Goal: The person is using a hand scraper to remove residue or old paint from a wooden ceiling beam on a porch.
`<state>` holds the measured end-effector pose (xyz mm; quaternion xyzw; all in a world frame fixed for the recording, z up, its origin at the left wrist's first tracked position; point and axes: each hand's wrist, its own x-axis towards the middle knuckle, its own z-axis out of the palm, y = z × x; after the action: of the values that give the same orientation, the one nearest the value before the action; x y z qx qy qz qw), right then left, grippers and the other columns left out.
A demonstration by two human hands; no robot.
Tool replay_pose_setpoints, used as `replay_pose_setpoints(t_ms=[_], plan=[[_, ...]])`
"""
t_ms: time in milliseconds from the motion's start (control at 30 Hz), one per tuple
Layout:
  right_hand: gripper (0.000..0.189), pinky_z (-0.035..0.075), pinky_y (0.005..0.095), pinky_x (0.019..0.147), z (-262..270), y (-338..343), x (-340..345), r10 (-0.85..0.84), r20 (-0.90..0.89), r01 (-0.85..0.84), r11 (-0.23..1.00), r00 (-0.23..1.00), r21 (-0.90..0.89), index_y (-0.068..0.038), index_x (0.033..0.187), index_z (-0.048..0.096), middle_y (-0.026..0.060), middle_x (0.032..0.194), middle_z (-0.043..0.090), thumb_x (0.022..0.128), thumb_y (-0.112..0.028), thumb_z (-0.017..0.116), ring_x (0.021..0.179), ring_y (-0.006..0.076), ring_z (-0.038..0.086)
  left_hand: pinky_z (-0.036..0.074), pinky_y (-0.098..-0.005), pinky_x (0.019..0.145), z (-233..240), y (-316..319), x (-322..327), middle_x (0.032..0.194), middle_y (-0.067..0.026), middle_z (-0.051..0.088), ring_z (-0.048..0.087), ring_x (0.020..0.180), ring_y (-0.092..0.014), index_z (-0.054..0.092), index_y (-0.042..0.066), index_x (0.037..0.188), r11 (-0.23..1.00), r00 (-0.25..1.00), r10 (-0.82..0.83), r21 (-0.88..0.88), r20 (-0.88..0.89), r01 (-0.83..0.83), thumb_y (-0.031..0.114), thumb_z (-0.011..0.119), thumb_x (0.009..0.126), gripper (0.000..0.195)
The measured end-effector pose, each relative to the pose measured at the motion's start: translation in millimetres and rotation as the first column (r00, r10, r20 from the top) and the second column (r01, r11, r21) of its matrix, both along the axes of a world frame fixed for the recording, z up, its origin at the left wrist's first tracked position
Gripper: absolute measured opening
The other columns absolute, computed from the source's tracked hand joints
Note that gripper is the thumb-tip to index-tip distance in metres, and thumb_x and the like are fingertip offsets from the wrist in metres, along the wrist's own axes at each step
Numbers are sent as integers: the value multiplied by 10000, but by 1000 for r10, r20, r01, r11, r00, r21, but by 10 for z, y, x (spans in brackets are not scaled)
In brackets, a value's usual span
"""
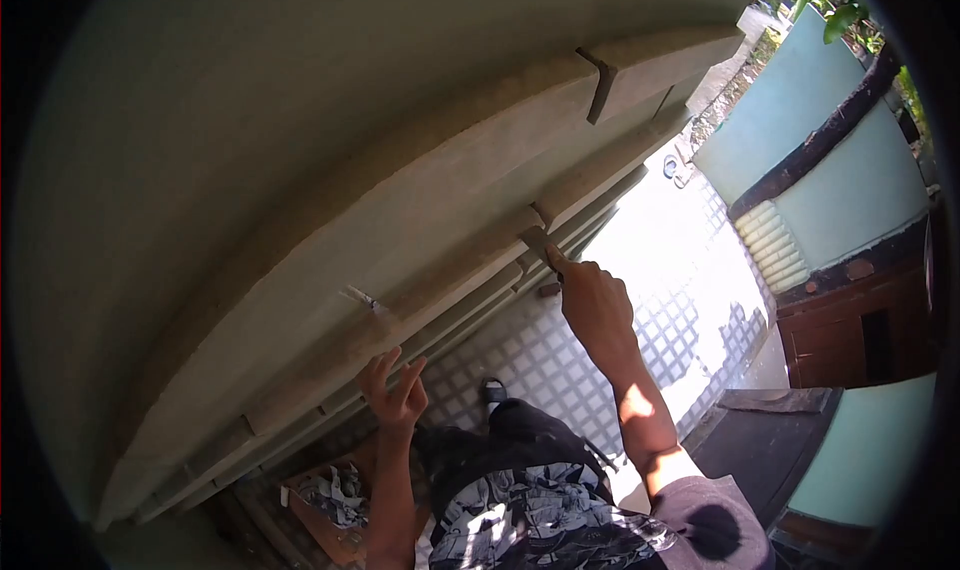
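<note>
My right hand (596,292) grips a flat-bladed scraper or putty knife (537,241). Its blade meets the edge of a lower moulding (480,244) on the wall, just below a dark notch in that moulding. The handle is mostly hidden by my fingers. My left hand (394,390) is raised beside the lower mouldings, fingers spread and holding nothing. A small whitish object or mark (364,298) shows on the ledge above it; what it is I cannot tell. Over both hands curves a wide ledge (420,169) with a notch (602,86) near its right end.
A tiled floor (525,352) lies below, brightly sunlit to the right. At lower left a brown board or table (315,529) carries crumpled patterned material (337,495). On the right stand a pale green wall (847,187) with a dark trunk-like beam (817,142) and a brown wooden door (832,345).
</note>
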<state>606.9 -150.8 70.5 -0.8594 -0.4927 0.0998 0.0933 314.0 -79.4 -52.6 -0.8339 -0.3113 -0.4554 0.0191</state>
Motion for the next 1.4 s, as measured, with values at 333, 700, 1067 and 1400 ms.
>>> replay_pose_setpoints(t_ms=[333,700,1067,1400], plan=[[559,568,467,717,-2,137,32,-45,-2,45,997,999,-62,-177,1419,535,197,886,703,883,-20,555,832,373,704,497,-415,778,-296,-638,573,1146,-10,674,650,985,-271,669,192,791,867,943,-325,-376,74,328,-23,669,778,215],[565,591,458,739,78,302,108,-3,116,18,991,993,-133,-182,1428,526,182,942,713,888,-19,537,857,347,719,514,-409,803,-276,-394,566,1142,-32,670,651,1008,-283,675,152,815,844,939,-315,-410,140,344,-17,663,786,172],[902,574,459,784,11,87,160,-13,-3,13,996,1000,-85,-213,1489,435,177,937,698,687,-59,819,890,371,701,504,-453,840,61,178,-178,1138,-73,652,630,1010,-312,704,202,930,1000,994,-12,-18,107,14,-23,665,780,274],[680,544,500,750,-175,251,281,4,3,-3,1000,1000,-26,-268,1471,465,266,893,678,860,31,468,845,422,681,524,-411,776,-216,557,-710,1233,-100,650,650,1011,-288,708,207,1120,943,963,267,212,-18,-258,34,574,790,396]])
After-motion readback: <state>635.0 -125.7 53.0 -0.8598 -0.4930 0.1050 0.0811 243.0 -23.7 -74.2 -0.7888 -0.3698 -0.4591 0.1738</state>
